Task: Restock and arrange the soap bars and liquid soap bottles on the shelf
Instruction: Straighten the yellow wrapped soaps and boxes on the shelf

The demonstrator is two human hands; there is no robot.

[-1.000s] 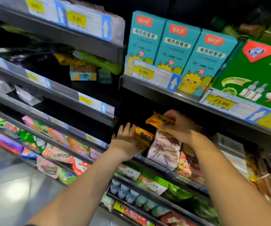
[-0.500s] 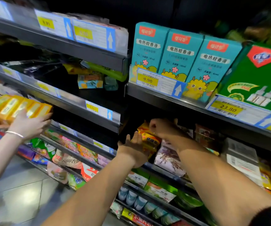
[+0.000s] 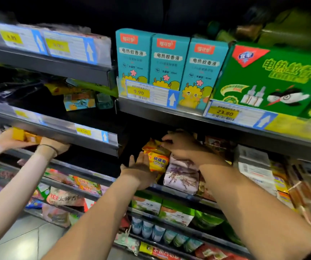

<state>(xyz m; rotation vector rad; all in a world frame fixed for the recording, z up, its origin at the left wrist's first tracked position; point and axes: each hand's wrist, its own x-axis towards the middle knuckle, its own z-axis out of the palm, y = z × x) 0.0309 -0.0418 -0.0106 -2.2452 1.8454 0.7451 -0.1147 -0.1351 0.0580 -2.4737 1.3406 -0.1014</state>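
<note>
The yellow soap bars (image 3: 157, 160) are sitting stacked at the left end of the shelf (image 3: 203, 200), close to its front edge, and I am working on them with both hands. My right hand (image 3: 181, 145) is curling its fingers over the top yellow bar (image 3: 153, 145) and pinching its wrapper, while my left hand (image 3: 141, 169) is lying flat and open, palm pressing against the left side of the stack as if to square it. Touching the stack on its right, a lavender-printed soap pack (image 3: 182, 175) is leaning at the front edge, and further toward the right end more packs are crowding together, too blurred for me to name. I am judging the job as partway through: this stack is almost placed but not yet let go, and the space behind it toward the back of the shelf is looking dark and unfilled. Small pale bottles (image 3: 151, 229) are standing on a lower shelf, though I cannot tell whether they are liquid soap or whether they need arranging. In the neighbouring bay on the left, another person's hand (image 3: 57, 145) is reaching in beside what look like more yellow packs (image 3: 26, 136), so stock seems to be waiting there too. Above, teal boxes (image 3: 167, 61) are lining the upper shelf.
</note>
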